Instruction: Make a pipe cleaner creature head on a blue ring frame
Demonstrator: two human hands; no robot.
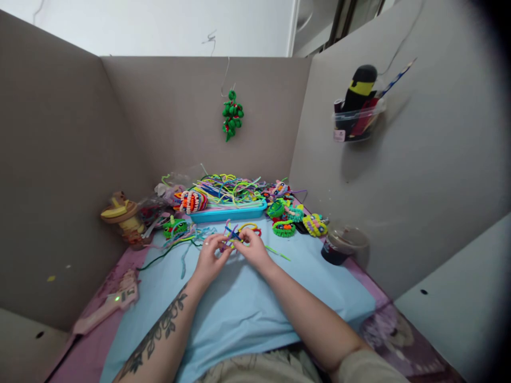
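Near the middle of the blue cloth (247, 298), my left hand (211, 255) pinches some purple and blue pipe cleaners (229, 232). Close beside it, my right hand (253, 247) closes its fingers on the same small bundle from the other side. The bundle's ends stick up between the hands; how the strands join is too small to make out. Just beyond the fingers lie scissors (255, 230) with red and yellow handles. A light green pipe cleaner (279, 254) lies to the right of my right hand.
Behind stands a blue tray (229, 213) heaped with pipe cleaners (227, 189). Several finished fuzzy pieces (284, 229) lie right of it. A pink glue gun (115, 303) with a green light rests at left. A dark lidded cup (337, 247) stands at right. Grey panels (199, 122) enclose three sides.
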